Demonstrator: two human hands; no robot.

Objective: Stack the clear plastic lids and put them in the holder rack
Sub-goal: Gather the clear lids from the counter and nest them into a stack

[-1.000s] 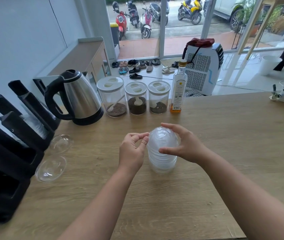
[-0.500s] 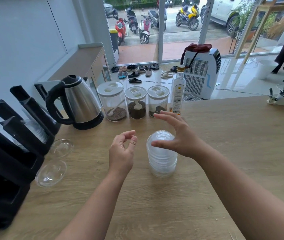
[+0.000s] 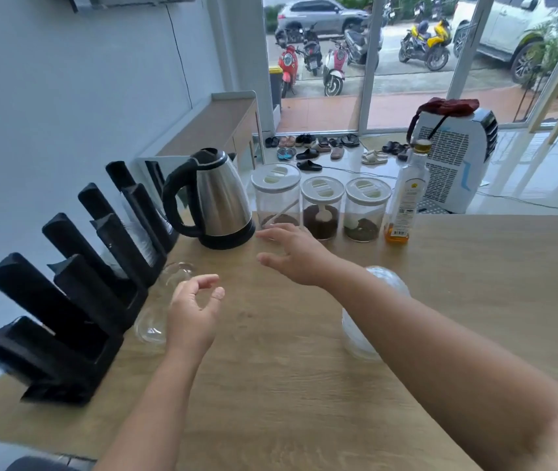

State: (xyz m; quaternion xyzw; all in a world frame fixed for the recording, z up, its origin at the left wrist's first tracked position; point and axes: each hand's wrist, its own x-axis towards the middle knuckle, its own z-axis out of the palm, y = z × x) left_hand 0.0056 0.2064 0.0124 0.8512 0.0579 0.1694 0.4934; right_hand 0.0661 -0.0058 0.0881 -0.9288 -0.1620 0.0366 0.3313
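Note:
A stack of clear dome lids [image 3: 389, 283] stands on the wooden table [image 3: 474, 283], partly hidden behind my right forearm. Two loose clear lids lie by the black holder rack [image 3: 77, 300]: one [image 3: 177, 271] near the kettle, one [image 3: 150, 329] closer to me, partly behind my left hand. My left hand [image 3: 192, 314] hovers over the nearer loose lid, fingers curled apart, holding nothing. My right hand [image 3: 296, 254] reaches left across the table with fingers spread, empty, short of the far loose lid. The rack's back slots hold some clear lids.
A steel kettle [image 3: 216, 202] stands just beyond the far loose lid. Three lidded jars [image 3: 321, 207] and a glass bottle [image 3: 406, 195] line the table's far edge. The rack fills the table's left side against the wall.
Both hands have let go of the lid stack and moved left toward the loose lids by the rack. The view has shifted left, so the stack now sits under my right forearm.

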